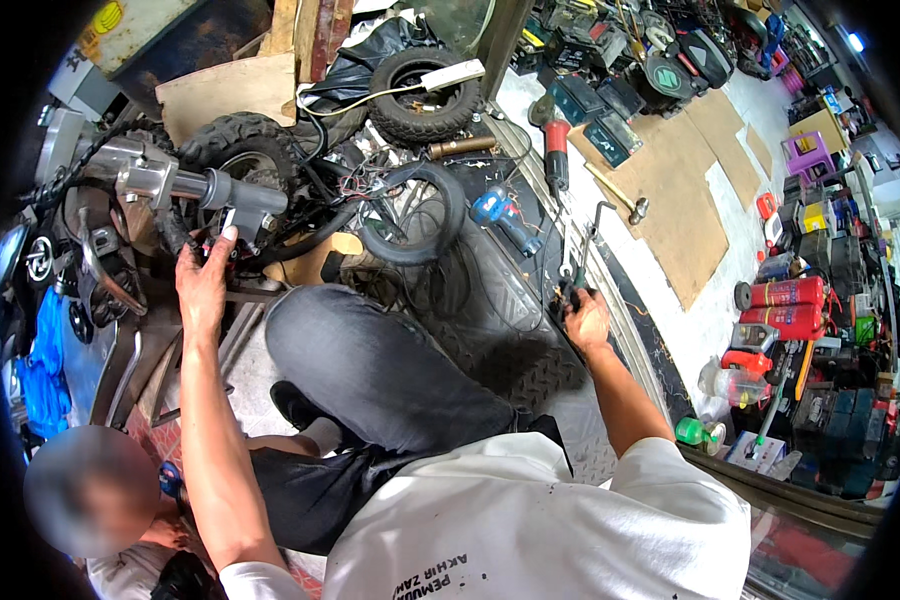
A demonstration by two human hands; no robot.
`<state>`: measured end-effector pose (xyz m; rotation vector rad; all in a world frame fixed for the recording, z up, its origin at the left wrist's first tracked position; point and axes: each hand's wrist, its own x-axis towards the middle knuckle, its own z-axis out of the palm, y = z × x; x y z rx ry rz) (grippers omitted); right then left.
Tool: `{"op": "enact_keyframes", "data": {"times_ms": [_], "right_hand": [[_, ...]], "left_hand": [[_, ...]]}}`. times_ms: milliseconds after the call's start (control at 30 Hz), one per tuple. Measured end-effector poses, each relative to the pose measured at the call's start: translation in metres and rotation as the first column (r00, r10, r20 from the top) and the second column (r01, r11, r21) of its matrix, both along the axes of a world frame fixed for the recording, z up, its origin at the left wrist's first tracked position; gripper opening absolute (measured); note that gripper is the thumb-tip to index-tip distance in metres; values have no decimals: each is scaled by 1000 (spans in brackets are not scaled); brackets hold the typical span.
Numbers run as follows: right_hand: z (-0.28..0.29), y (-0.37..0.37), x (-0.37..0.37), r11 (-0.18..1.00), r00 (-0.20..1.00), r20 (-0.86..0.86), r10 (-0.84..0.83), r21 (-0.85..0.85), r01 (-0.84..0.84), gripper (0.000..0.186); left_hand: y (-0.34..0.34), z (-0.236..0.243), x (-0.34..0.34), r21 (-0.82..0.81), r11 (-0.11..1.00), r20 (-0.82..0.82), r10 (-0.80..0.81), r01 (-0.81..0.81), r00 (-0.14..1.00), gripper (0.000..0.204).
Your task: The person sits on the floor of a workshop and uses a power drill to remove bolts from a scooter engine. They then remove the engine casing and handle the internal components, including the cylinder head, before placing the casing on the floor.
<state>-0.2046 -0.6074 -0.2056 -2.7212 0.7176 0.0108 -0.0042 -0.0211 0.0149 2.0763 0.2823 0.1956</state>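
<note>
At the left, my left hand [205, 280] is at the silver metal fork tube [245, 193]. Its thumb presses the tube's lower end and the fingers curl out of sight underneath. My right hand [586, 318] reaches down at the metal door track, its fingers closed round something small and dark. Just beyond it lie a wrench [567, 257] and a black bent-handled tool [596, 232]. A blue cordless drill [507, 218] rests on the ribbed metal plate to the left of these tools. Wires [362, 187] and a black inner tube [451, 205] lie between my hands.
Further off are a knobbly tyre [425, 97], a red angle grinder [555, 150] and a hammer [635, 207]. Cardboard [685, 235] covers floor at the right, beside red cylinders [785, 292]. Another person [95, 495] is close by at lower left.
</note>
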Motion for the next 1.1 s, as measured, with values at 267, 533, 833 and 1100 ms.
{"op": "enact_keyframes", "data": {"times_ms": [267,533,833,1100], "right_hand": [[-29,52,134,986,977,158,143,59,-154,61],[-49,78,223,976,921,-389,19,-191,-101,85],[-87,-24,238,956,958,198,207,169,-241,72],[111,-5,240,948,740,661,124,141,-285,67]], "left_hand": [[14,-8,2,-93,992,-58,-90,85,994,76],[30,-6,-8,-229,947,9,-230,226,973,60],[8,14,-9,149,971,-148,-164,186,975,91],[5,-16,-27,179,983,29,42,-46,999,67]]}}
